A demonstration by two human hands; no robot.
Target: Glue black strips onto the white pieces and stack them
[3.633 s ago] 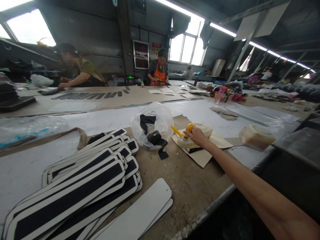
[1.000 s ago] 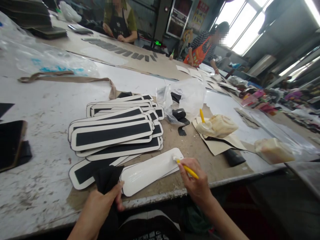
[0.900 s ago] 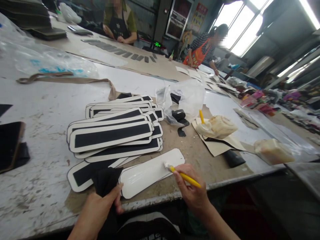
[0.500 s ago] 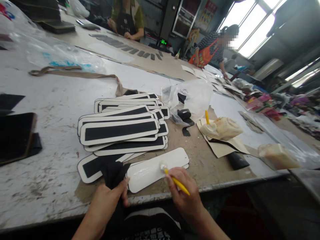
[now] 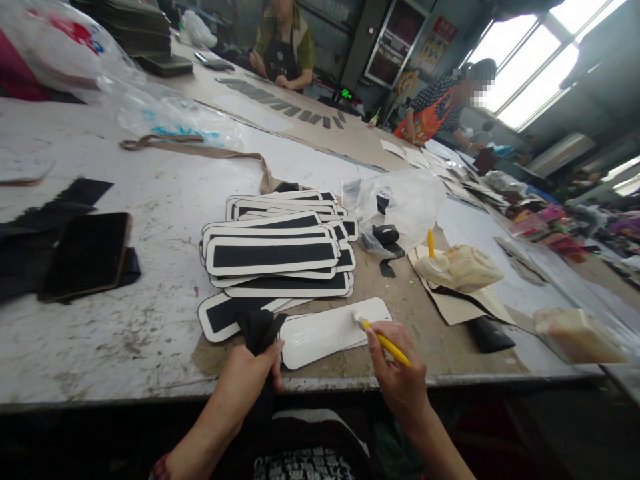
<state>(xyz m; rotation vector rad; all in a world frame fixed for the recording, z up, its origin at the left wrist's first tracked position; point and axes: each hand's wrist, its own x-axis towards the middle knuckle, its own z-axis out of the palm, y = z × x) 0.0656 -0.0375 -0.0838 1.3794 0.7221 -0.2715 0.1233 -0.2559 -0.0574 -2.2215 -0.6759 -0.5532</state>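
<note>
A long white panel with rounded ends [image 5: 327,333] lies near the table's front edge, its left part shiny and wet. My right hand [image 5: 400,357] is closed round a yellow-handled brush [image 5: 393,348], whose bristles touch the panel toward its right end. My left hand [image 5: 253,373] pinches black fabric strips [image 5: 257,333] at the panel's left end; some of the fabric hangs over the table edge. Just beyond lies a pile of white panels with black strips on them [image 5: 273,257].
To the right, a second yellow brush [image 5: 431,243] stands in a cut-open plastic container [image 5: 463,267]. A clear plastic bag [image 5: 415,200] lies behind the pile. At left rests a dark phone [image 5: 87,253]. Two co-workers, one in an orange apron [image 5: 425,119], stand across the table.
The brush in my right hand has slid along the panel toward its right end. My left hand keeps its hold on the black fabric. The whole view has shifted a little.
</note>
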